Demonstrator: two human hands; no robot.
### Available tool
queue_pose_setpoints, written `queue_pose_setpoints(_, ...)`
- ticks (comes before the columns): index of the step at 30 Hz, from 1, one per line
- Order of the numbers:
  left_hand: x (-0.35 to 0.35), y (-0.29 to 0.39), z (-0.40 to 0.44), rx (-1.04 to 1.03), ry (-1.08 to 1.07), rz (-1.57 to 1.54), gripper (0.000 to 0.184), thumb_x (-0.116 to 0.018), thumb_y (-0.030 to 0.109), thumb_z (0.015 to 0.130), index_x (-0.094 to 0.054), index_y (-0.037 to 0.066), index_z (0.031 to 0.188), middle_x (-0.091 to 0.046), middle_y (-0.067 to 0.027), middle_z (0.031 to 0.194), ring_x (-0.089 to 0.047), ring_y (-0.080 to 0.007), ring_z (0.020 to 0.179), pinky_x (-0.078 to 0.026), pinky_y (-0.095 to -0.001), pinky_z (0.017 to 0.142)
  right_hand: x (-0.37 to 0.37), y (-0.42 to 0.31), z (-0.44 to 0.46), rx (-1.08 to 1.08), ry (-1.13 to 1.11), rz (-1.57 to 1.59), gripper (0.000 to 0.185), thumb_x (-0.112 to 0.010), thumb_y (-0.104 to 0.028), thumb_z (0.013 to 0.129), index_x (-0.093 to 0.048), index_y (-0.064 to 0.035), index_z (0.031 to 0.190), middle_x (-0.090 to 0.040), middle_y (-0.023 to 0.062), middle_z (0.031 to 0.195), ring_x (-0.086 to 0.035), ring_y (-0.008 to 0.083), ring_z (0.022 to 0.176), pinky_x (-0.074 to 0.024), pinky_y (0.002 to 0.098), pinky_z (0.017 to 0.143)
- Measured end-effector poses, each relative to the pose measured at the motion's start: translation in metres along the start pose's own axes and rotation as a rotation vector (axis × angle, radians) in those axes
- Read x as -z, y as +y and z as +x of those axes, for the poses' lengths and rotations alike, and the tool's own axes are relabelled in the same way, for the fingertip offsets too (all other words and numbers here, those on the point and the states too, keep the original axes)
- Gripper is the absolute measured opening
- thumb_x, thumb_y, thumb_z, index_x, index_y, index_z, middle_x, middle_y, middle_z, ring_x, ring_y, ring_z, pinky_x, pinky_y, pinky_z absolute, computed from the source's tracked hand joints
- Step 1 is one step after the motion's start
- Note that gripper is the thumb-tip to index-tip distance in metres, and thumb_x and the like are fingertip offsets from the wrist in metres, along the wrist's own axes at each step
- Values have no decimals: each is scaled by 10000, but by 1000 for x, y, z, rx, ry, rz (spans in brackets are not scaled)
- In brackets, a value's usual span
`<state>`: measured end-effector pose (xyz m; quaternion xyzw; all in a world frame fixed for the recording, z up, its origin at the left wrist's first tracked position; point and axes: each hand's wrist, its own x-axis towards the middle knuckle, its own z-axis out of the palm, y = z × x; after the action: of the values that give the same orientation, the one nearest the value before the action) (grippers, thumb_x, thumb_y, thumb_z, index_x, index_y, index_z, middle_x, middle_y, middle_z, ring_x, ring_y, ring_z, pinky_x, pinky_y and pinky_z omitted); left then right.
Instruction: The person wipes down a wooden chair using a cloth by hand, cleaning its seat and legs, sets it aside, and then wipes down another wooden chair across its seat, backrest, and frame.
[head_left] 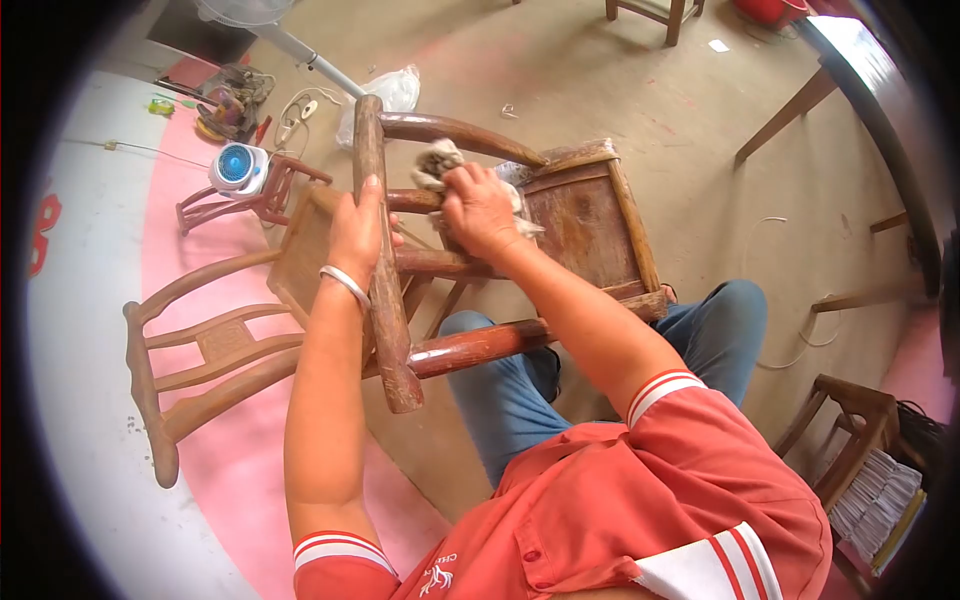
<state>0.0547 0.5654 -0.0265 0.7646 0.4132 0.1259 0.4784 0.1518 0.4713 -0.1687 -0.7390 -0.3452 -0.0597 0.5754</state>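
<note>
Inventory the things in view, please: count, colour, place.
Dark chair: 1, brown, centre
Cloth: 1, greyish, centre
Lighter chair: 1, tan, left
Small chair: 1, reddish, upper left
Small fan: 1, white, blue, upper left
Standing fan: 1, whitish, upper left
Plastic bag: 1, whitish, upper centre
Cords: several, pale, floor
Clutter: uncounted, mixed, upper left
Table: 1, dark, right
Legged furniture: 1, brown, top
Basin, apparently: 1, red, top right
Scrap: 1, white, upper right
Wooden stand: 1, brown, lower right
Papers: uncounted, white, lower right
Wall: 1, white, pink, left
Shirt: 1, red, bottom
Trousers: 1, blue, lower centre
Bangle: 1, silvery, left wrist
Left grip: 1, on dark chair
Right grip: 1, on cloth
</note>
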Motion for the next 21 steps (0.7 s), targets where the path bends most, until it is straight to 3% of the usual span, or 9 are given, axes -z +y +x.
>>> queue_pose_setpoints(3,0,1,1,10,-11,-24,529,-485,478,969,-487,-45,1047,-603,-119,772,-596,-175,507,-477,-293,451,3,55,-17,-114,-227,-230,231,-486,-234,878,-566,-100,1048,-560,139,1064,-544,344,970,-466,473,849)
queue_pose_setpoints(4,0,1,2,9,-21,-26,531,-484,479,969,-488,-46,1045,-604,-121,770,-595,-177,506,-481,-297,454,11,70,-27,-215,-320,-281,265,-481,-254,903,-555,-110,1112,-551,157,1113,-548,353,1037,-471,474,872)
queue_pose_setpoints(6,1,-2,3,-1,-27,-21,548,-491,491,961,-488,-51,1040,-607,-130,776,-599,-188,507,-490,-305,464,26,102,-58,-460,-454,-340,297,-493,-255,904,-531,-133,1172,-523,195,1161,-606,418,989,-487,523,848)
queue_pose_setpoints(11,1,-5,6,-7,-14,-35,588,-519,517,938,-487,-62,1040,-603,-152,806,-608,-208,530,-507,-315,482,52,101,-84,-477,-479,-323,235,-529,-252,862,-579,-58,984,-608,212,1007,-628,407,924,-501,512,799)
queue_pose_setpoints(13,-2,-9,10,0,22,-80,527,-544,502,933,-472,0,1076,-564,-106,810,-584,-185,468,-485,-290,454,66,54,-68,-317,-344,-81,223,-543,-245,839,-573,-31,893,-634,201,941,-627,391,895,-502,498,759)
queue_pose_setpoints(15,1,-12,11,39,9,-63,521,-518,512,947,-526,10,1086,-577,-102,862,-608,-194,530,-508,-296,499,86,-28,-37,-193,-365,105,188,-565,-227,823,-578,-45,866,-623,183,888,-619,390,831,-500,483,721)
queue_pose_setpoints(17,7,-25,23,-192,-51,-47,604,-418,526,983,-595,-49,1036,-631,-125,865,-645,-184,704,-534,-312,593,81,-84,-18,226,-270,256,122,-607,-179,774,-567,-70,811,-577,168,746,-595,377,714,-490,445,631)
queue_pose_setpoints(18,12,-18,17,40,-229,-334,585,-367,507,1007,-642,-6,953,-650,-97,894,-643,-147,820,-538,-306,701,75,-106,-13,297,-256,292,127,-630,-185,764,-580,-83,820,-576,148,739,-598,356,695,-489,433,611)
queue_pose_setpoints(21,6,-2,0,118,-93,-476,567,-365,502,1009,-633,8,929,-661,-85,903,-650,-148,821,-542,-312,708,50,-94,-10,364,-127,255,136,-659,-176,759,-605,-104,861,-581,116,740,-605,323,671,-495,419,588)
